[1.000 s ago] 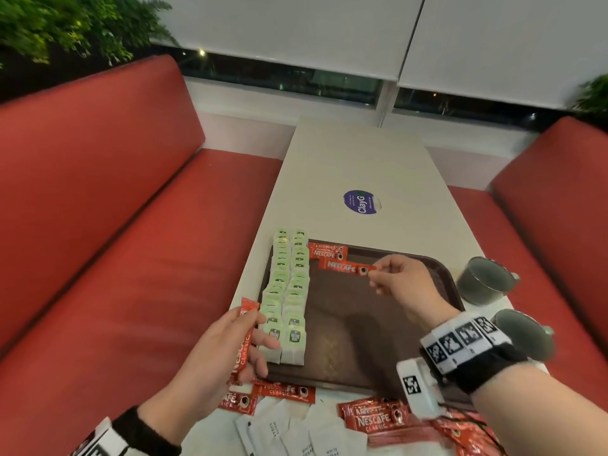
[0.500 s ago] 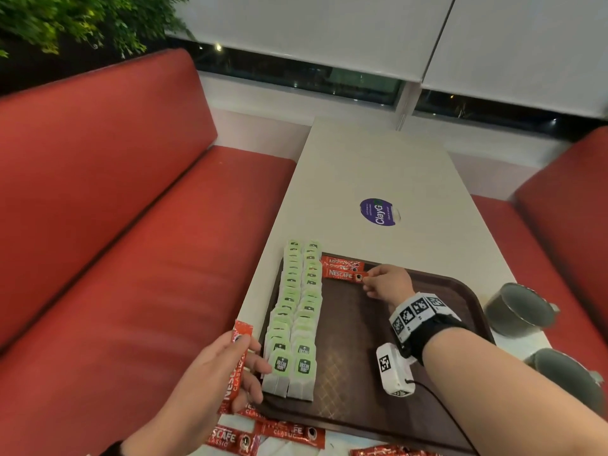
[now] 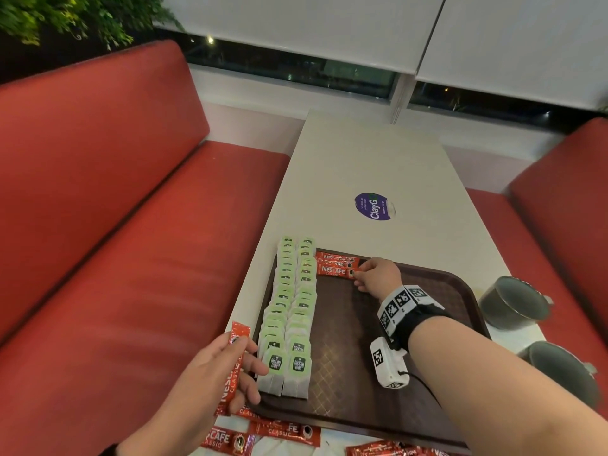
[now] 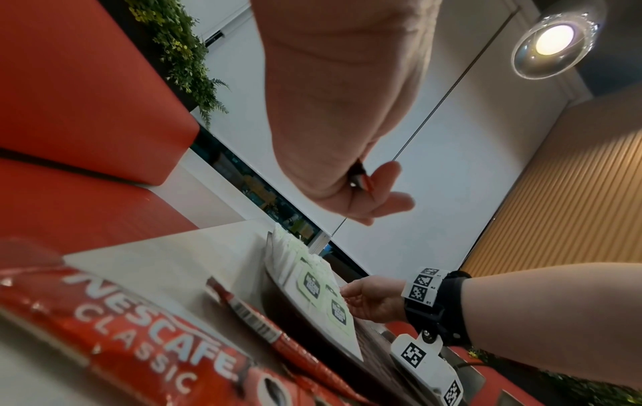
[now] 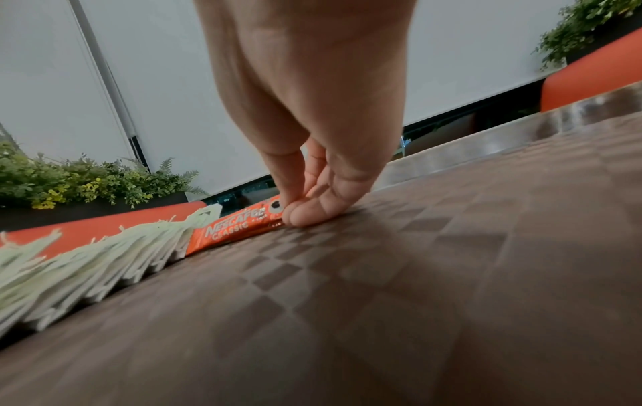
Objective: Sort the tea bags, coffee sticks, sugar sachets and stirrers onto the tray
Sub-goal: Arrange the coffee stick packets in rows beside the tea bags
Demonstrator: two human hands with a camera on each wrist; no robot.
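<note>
A brown tray lies on the white table. Two rows of green tea bags run along its left side. At the far left corner lie red Nescafe coffee sticks; my right hand pinches the right end of the nearest one, which rests on the tray floor. My left hand holds another red coffee stick upright beside the tray's near left corner. More coffee sticks and white sachets lie on the table in front of the tray.
Two grey mugs stand on the table right of the tray. A purple round sticker marks the table beyond it. Red bench seats flank the table on both sides.
My right hand carried its coffee stick to the far left corner and set it down beside the first one. The left hand stays near the tray's near corner with its stick.
</note>
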